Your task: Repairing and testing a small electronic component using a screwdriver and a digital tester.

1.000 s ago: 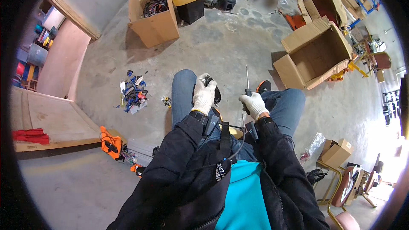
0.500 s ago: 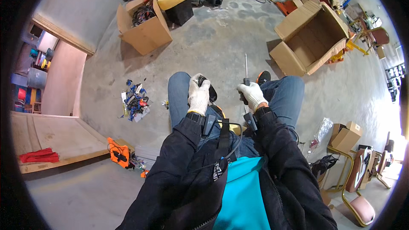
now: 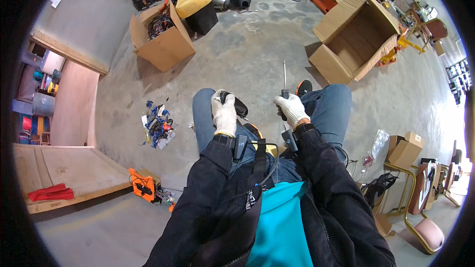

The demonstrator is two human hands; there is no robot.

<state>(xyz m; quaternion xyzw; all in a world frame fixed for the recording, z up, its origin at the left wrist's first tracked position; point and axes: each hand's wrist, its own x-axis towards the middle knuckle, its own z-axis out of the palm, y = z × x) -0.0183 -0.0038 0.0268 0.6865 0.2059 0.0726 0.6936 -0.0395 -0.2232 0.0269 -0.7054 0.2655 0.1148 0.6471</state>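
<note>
My left hand, in a white glove, is closed around a small black plastic part above my left knee. The part's exact kind is hard to make out, since the glove covers much of it. In my right hand, also gloved in white, a screwdriver is gripped by its dark handle. Its long metal shaft points up and away from me, apart from the black part. Both hands hover over my lap, a short distance from each other.
Loose cables and scraps lie on the floor to the left. Ahead stand a cardboard box of cables, a yellow-topped black bin and an open carton. An orange tool part sits near my left. Chairs line the right.
My left hand has turned, so more of the black part shows to the right of the glove. The right hand keeps its hold on the screwdriver; the whole view has shifted slightly.
</note>
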